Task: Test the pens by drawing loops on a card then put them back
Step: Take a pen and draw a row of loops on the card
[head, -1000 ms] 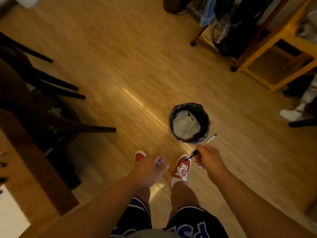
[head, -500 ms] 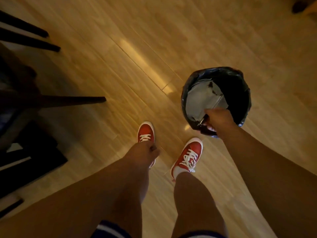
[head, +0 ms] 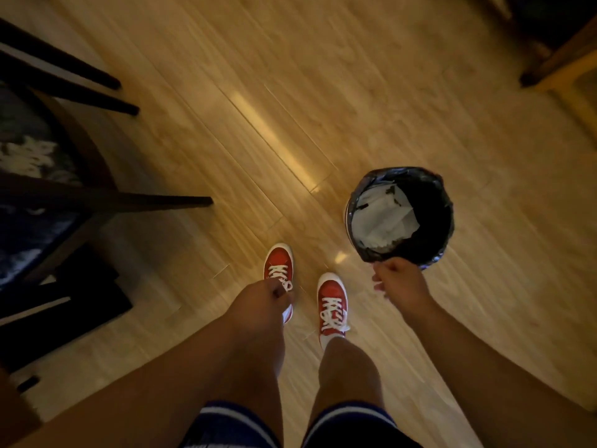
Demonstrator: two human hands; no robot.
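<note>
Head view is looking down on a round bin lined with black plastic (head: 434, 195), which is holding white crumpled paper (head: 381, 221). The right hand (head: 400, 286) is hovering at the bin's near rim with loosely curled, empty fingers, probably for discarding. The left hand (head: 261, 299) is hanging left of the bin with its fingers curled; I cannot tell whether it grips anything. No pen is showing.

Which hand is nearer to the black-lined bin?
Right. The right hand hovers at the near rim of the bin; the left hand is farther off to its left, above a red shoe.
</note>
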